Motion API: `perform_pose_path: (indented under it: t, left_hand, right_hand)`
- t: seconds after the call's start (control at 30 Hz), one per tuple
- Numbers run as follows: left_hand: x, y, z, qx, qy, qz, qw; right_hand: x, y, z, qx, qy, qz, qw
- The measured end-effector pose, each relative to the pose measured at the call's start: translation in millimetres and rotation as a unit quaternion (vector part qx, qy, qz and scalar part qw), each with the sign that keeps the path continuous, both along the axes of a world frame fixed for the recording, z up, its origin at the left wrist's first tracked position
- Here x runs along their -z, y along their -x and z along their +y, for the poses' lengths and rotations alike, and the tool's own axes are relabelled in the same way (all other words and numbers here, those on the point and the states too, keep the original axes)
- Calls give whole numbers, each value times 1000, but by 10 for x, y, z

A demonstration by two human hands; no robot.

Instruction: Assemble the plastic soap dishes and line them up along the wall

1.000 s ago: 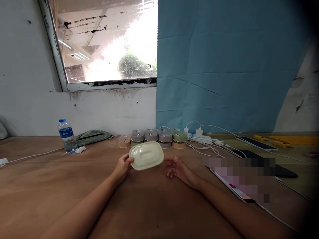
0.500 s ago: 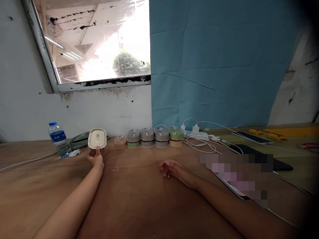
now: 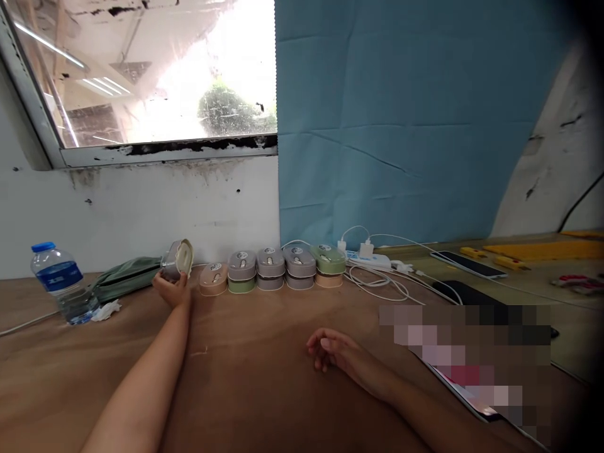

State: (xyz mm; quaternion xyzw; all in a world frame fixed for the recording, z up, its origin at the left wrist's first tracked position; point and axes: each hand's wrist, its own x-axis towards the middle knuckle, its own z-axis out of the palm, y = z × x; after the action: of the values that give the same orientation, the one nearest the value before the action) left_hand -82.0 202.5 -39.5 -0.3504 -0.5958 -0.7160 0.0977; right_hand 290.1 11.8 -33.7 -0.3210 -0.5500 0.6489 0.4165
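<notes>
Toward the back of the surface (image 3: 245, 377), the left hand (image 3: 174, 290) grasps a grey-and-cream box (image 3: 172, 259), fingers wrapped around its lower part. With the box tipped on its side, cream face turned to the right, a loose grip might let it slip; a careless swing that way could knock the pink box (image 3: 213, 280) just beside it. The held box rises above the hand; how much of the palm supports it is hidden. The right hand (image 3: 337, 350) is empty, fingers loosely bent, well apart from it. Whether the held box touches the green pouch (image 3: 126, 279) is unclear. Farther left stands a bottle (image 3: 59, 280) near crumpled tissue (image 3: 107, 310); stacked boxes (image 3: 270, 264) line up past the pink one.
</notes>
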Motion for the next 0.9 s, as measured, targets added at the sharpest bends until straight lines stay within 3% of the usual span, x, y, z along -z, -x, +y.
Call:
perform_pose_path:
  t: [0.17,0.4,0.7,0.9]
  left_hand:
    - [17,-30,36,-4,57,244,968]
    - [10,-48,44,33,59,432,899]
    - [-124,-163,-140,69,87,555,824]
    - [-133,-120,-184,66,116,545,828]
  right_hand:
    - [9,-2,16,0,11,12,1000]
    - [-28,10,3,3,13,15,1000]
    - [-33,-6,-7,9,3,-26,1000]
    - [-85,17,-20,15,7,-44,999]
